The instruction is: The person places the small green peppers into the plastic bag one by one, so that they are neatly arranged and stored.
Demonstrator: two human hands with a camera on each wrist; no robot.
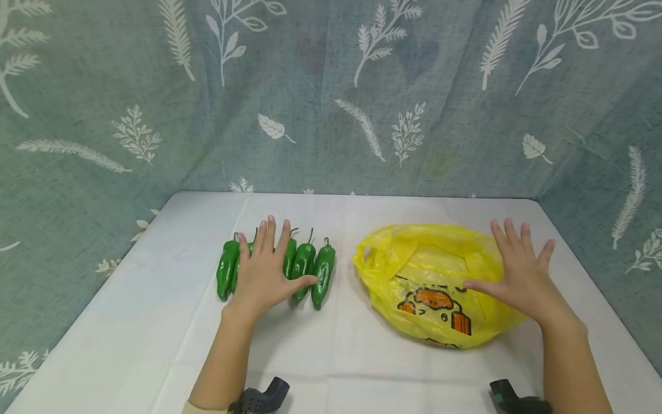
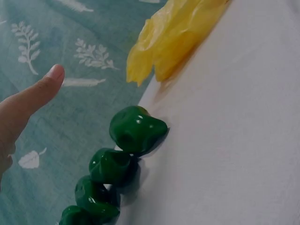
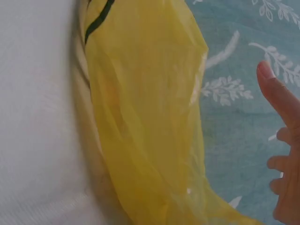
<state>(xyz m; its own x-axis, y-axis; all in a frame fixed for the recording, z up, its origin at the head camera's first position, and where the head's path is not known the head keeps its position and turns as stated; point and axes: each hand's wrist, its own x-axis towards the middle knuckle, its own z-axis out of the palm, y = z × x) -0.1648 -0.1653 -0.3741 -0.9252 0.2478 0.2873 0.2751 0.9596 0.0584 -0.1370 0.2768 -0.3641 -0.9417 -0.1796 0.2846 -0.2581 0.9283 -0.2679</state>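
Observation:
Several glossy green peppers (image 1: 323,275) lie side by side in a row on the left part of the white table, stems pointing away. Over them my left hand (image 1: 262,270) is spread palm down, fingers straight, hiding the middle of the row. In the left wrist view the row of peppers (image 2: 136,130) shows from its tips, with the thumb (image 2: 35,96) apart from it. A yellow plastic bag (image 1: 429,259) with an orange and black cartoon print lies on the right. My right hand (image 1: 524,279) spreads straight fingers above the bag's right side, holding nothing.
The table (image 1: 341,356) wears a white cloth with fold creases. Behind and at both sides hangs a blue-green curtain (image 1: 310,115) with white leaf prints. Dark wrist devices (image 1: 261,397) show near the front edge.

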